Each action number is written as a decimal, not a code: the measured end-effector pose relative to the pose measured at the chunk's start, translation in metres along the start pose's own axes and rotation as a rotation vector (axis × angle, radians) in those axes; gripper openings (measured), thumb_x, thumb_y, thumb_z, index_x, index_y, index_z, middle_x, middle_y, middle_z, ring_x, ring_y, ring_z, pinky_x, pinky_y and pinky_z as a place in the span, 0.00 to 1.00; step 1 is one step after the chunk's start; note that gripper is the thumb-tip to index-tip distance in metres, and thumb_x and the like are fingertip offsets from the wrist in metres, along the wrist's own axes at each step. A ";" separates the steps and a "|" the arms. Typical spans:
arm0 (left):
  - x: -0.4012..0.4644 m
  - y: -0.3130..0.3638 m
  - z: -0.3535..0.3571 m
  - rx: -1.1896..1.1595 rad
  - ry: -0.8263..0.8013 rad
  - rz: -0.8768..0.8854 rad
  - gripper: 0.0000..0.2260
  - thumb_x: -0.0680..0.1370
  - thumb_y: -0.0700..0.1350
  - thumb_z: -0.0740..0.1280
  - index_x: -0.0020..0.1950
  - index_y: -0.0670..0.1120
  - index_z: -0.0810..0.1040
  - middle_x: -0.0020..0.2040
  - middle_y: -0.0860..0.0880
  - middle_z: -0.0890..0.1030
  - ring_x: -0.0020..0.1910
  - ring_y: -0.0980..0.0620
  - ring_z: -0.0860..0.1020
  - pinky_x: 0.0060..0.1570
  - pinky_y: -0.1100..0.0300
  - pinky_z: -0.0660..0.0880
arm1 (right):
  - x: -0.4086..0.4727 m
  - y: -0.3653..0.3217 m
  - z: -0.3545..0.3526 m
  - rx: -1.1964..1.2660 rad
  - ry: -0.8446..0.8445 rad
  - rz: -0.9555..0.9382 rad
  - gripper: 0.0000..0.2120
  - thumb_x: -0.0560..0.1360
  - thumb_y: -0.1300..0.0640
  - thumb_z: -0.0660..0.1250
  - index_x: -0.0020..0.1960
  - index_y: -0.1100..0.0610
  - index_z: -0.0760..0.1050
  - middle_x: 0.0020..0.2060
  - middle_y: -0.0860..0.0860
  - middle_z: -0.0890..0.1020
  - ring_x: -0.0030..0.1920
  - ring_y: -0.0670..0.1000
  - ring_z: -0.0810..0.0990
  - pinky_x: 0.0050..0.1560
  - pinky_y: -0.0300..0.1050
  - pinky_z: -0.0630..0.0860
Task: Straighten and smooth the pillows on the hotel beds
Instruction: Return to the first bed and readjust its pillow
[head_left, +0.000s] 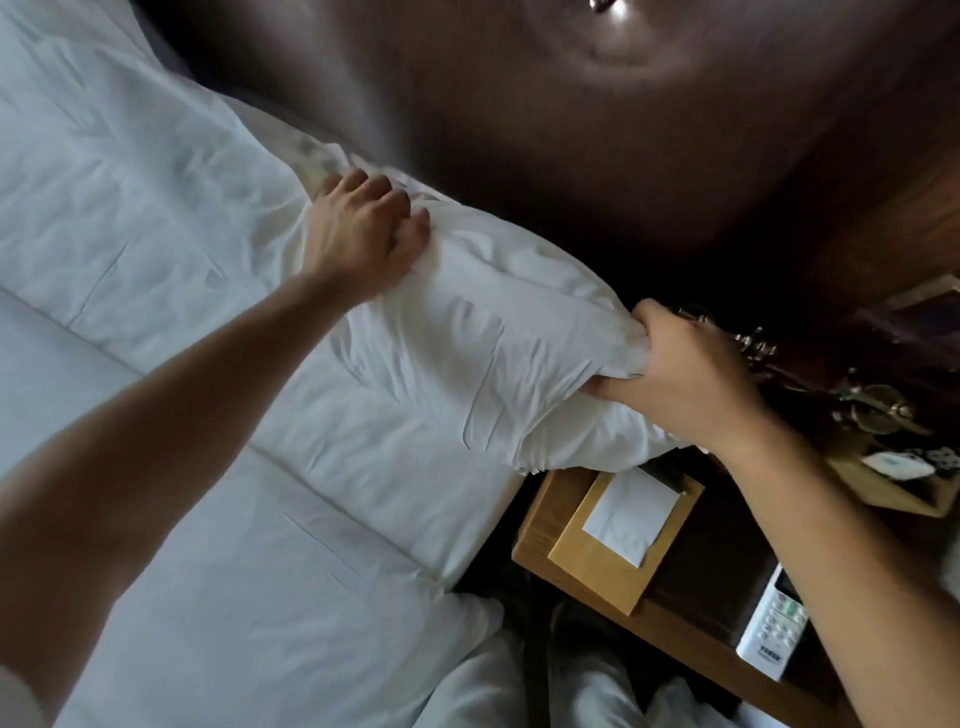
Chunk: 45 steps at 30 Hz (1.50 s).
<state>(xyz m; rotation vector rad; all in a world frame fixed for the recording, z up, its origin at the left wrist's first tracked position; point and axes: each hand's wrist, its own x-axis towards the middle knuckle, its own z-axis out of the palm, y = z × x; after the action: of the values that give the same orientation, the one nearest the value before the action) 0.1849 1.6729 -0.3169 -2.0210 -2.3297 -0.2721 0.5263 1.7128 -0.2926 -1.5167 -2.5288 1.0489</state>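
Observation:
A white pillow (483, 332) lies creased at the head of the bed, against the dark padded headboard (519, 130). My left hand (358, 234) grips the pillow's far left end, fingers curled into the cloth. My right hand (680, 374) clutches a bunch of fabric at the pillow's right end, which hangs over the bed's edge above the nightstand. A second white pillow (104, 171) lies to the left, wrinkled. The white sheet (260, 597) covers the bed below.
A wooden nightstand (670, 618) stands right of the bed with a wooden tissue box (618, 535), a white remote control (774, 634) and a wooden tray (893, 488) of small items. A brass lamp base (872, 405) sits behind my right hand.

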 end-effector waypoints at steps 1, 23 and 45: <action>-0.005 0.004 0.002 0.012 0.023 -0.051 0.19 0.83 0.52 0.59 0.48 0.40 0.81 0.48 0.39 0.82 0.52 0.36 0.78 0.55 0.46 0.70 | 0.000 0.007 0.000 0.005 0.023 0.020 0.29 0.61 0.32 0.77 0.45 0.50 0.68 0.38 0.45 0.78 0.40 0.49 0.79 0.36 0.48 0.74; -0.005 0.062 -0.020 -0.094 -0.356 -0.609 0.43 0.75 0.79 0.45 0.39 0.43 0.80 0.37 0.47 0.83 0.40 0.42 0.84 0.44 0.52 0.77 | -0.038 0.032 -0.005 0.244 0.259 -0.124 0.13 0.75 0.56 0.74 0.55 0.63 0.80 0.52 0.51 0.79 0.52 0.52 0.79 0.50 0.48 0.76; 0.017 0.082 0.032 -0.233 0.166 0.018 0.20 0.81 0.46 0.58 0.32 0.38 0.75 0.33 0.38 0.80 0.36 0.36 0.79 0.38 0.50 0.69 | -0.039 0.043 0.070 0.299 0.604 -0.261 0.34 0.83 0.43 0.57 0.79 0.66 0.59 0.80 0.65 0.57 0.81 0.64 0.55 0.75 0.66 0.62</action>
<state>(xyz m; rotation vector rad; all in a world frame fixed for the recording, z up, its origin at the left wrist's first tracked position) 0.2656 1.7056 -0.3370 -2.0229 -2.2689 -0.7128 0.5570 1.6579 -0.3580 -1.1569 -1.9786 0.7422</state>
